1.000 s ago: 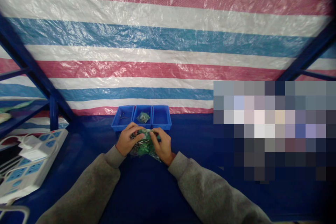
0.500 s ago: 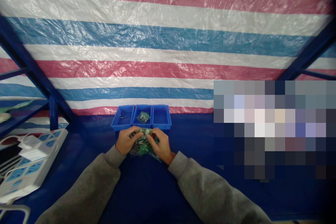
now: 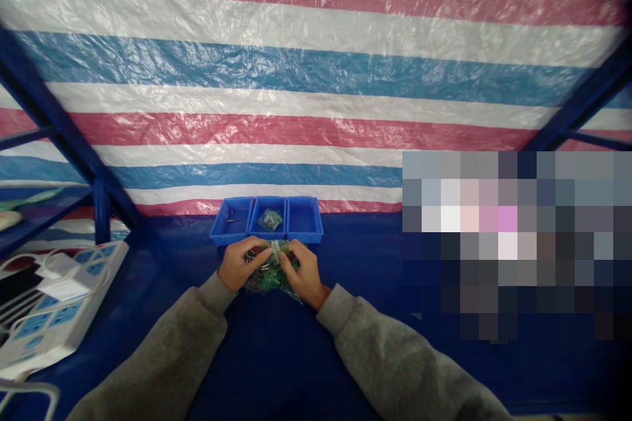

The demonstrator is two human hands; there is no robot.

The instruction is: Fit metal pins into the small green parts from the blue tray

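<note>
A clear and green plastic bag (image 3: 272, 278) with small dark metal pieces in it lies between my two hands on the blue tabletop. My left hand (image 3: 243, 263) pinches its upper left part, thumb pointing inward. On the other side my right hand (image 3: 302, 271) is closed on the upper right part. Both thumbs meet near a pale strip at the top of the bag. Just beyond my hands stand a left blue bin (image 3: 215, 234) with a few thin metal pieces, a middle blue bin (image 3: 253, 231) with a small greenish packet (image 3: 270, 219), and a right blue bin (image 3: 304, 237).
A white power strip (image 3: 93, 306) with blue sockets, plugs and cables lies at the left. Blue frame posts (image 3: 101, 210) rise at the sides. A striped plastic sheet (image 3: 276, 128) hangs behind the tabletop (image 3: 276, 362). The right side is pixelated.
My thumbs have shifted slightly along the top of the bag, and the pale strip between them shows more clearly. The bins and arms stay nearly where they were.
</note>
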